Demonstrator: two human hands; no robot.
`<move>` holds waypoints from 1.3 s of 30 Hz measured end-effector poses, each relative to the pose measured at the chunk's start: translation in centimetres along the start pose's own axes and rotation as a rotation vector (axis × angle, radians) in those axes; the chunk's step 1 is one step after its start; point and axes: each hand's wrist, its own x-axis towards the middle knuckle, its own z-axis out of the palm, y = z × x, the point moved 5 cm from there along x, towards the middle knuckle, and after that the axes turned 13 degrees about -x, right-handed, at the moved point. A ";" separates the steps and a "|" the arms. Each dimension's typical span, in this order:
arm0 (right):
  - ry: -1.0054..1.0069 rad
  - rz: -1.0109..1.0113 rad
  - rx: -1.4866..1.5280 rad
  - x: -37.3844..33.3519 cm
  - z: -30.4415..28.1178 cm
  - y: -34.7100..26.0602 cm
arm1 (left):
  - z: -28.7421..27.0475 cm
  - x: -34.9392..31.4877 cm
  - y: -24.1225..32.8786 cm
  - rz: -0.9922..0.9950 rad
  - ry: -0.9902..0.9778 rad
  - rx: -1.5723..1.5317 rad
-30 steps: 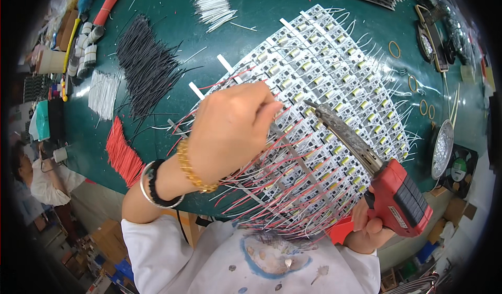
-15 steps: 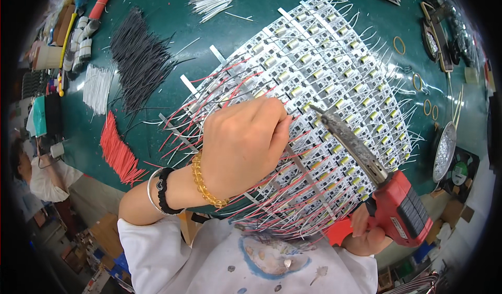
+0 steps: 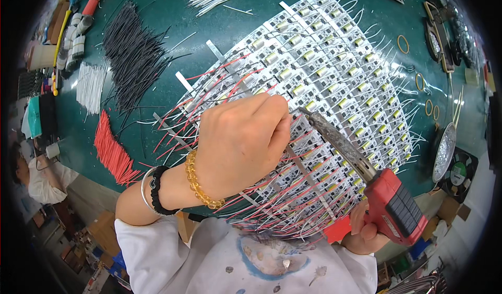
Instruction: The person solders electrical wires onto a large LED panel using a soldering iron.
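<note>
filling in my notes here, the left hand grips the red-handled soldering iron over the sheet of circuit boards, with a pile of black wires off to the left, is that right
Not quite: the head view shows the right hand gripping the red-handled soldering iron. It is over the sheet of circuit boards, with a pile of black wires off to the left.

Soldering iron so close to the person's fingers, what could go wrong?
If the soldering iron is hot, its tip might burn the left hand close beside it, or scorch the circuit boards underneath. The yellow bead bracelet could also snag the red and white wires near it.
</note>
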 end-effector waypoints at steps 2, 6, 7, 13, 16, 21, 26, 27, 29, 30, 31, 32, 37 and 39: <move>0.013 -0.081 -0.230 -0.4 0.0 0.1 | 0.0 0.0 0.1 0.007 0.008 -0.010; -0.094 -0.020 -0.112 -0.1 -0.3 0.1 | 0.0 -0.1 0.0 0.011 0.020 -0.020; 0.428 -0.359 -0.774 -2.6 -0.6 2.0 | -0.1 0.0 0.0 0.009 0.024 -0.015; 0.440 -0.574 -0.394 -2.2 -0.5 2.3 | 0.2 -0.1 0.3 0.036 0.022 -0.022; 0.462 -0.559 -0.198 -1.4 1.4 0.6 | 0.0 0.0 0.4 0.046 0.022 -0.017; 0.325 -0.580 -0.195 -1.0 2.9 -1.7 | -1.5 -0.7 0.5 0.016 -0.148 0.057; 0.484 -0.600 -0.296 -3.0 0.8 0.7 | -6.1 -0.5 3.3 -0.158 -0.160 0.063; 0.449 -0.585 -0.201 -2.6 0.9 0.5 | -6.9 -0.9 3.1 -0.295 -0.063 0.017; 0.411 -0.566 -0.108 -2.4 1.0 0.6 | -4.5 -0.7 4.0 -0.133 -0.105 -0.003; 0.408 -0.554 -0.080 -2.5 1.0 0.6 | -3.2 -0.8 4.9 0.029 -0.142 -0.021; 0.414 -0.538 -0.057 -2.4 1.0 1.0 | -1.8 -0.8 4.3 0.022 -0.135 -0.020; 0.405 -0.537 -0.059 -1.3 0.0 1.4 | -0.7 -0.7 3.8 0.100 -0.078 0.045; 0.367 -0.541 -0.173 -2.3 1.7 0.4 | 1.7 -1.3 1.9 0.151 -0.010 0.050; 0.205 -0.619 -0.231 -1.5 0.8 0.6 | 1.7 -1.3 2.1 0.158 0.017 0.100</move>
